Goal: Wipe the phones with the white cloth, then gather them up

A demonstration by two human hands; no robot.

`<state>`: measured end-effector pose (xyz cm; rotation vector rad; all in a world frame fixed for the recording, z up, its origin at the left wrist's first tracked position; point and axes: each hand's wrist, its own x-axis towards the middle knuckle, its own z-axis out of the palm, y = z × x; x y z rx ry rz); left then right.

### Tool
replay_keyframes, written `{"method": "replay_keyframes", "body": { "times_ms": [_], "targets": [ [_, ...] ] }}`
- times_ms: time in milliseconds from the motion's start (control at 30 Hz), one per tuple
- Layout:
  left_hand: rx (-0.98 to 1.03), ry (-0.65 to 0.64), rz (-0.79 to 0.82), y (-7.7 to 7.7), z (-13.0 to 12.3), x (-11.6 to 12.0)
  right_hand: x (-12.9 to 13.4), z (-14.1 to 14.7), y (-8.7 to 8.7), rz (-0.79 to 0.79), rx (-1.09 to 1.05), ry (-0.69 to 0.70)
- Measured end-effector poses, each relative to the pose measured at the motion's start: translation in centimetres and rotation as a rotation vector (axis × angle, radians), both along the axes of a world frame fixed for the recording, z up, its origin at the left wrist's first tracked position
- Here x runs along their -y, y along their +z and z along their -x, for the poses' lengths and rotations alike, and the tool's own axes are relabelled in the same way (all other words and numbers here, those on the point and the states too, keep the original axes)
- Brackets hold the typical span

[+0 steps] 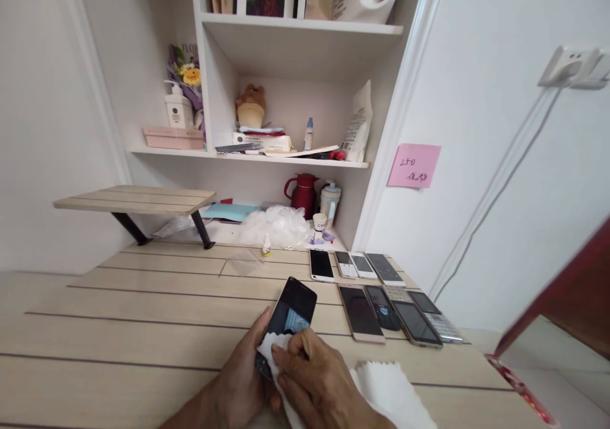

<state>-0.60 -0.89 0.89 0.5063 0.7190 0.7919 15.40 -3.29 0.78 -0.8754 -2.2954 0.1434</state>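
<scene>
My left hand (244, 368) is wrapped round the left side and lower end of a black smartphone (294, 302), which is tilted with its screen up. Pinched in my right hand (320, 375) is a white cloth (272, 347) with a zigzag edge, pressed on the lower part of the screen. The window-like reflection shows on the glass above my fingers. Part of the cloth hangs down under my right hand. Another piece of white cloth (388, 391) lies on the table just right of my right wrist.
Several phones lie right of my hands, among them a rose-gold phone (361, 313) and a white-edged phone (321, 264). A small bottle (265, 246) and a clear plastic bag (242, 262) are farther back. A raised wooden stand (136, 199) is at left, shelves (295, 159) behind.
</scene>
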Motion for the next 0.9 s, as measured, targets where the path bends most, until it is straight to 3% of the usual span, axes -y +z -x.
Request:
{"method": "replay_keyframes", "body": {
  "times_ms": [133,367,567,733,833,900],
  "targets": [
    [-0.033,-0.013,-0.017,-0.1,0.1,-0.1,-0.1,0.0,-0.1,-0.092,0.013,-0.026],
    [-0.117,-0.079,-0.133,1.2,-0.1,0.2,-1.7,-1.2,-2.1,-0.214,-0.099,-0.287],
    [-0.137,-0.191,-0.171,1.8,-0.2,0.7,-2.8,-2.4,-1.7,-0.261,-0.213,-0.455],
    [-0.136,-0.169,-0.159,0.6,-0.5,0.3,-2.3,-1.6,-2.0,-0.21,-0.162,-0.419],
    [-0.088,-0.035,-0.141,0.0,-0.8,0.1,-1.4,-0.9,-2.1,-0.14,-0.078,-0.264],
    [-0.052,-0.024,-0.104,-0.1,-0.8,-0.1,-0.8,-0.5,-1.8,-0.119,0.029,-0.13]
  ]
}}
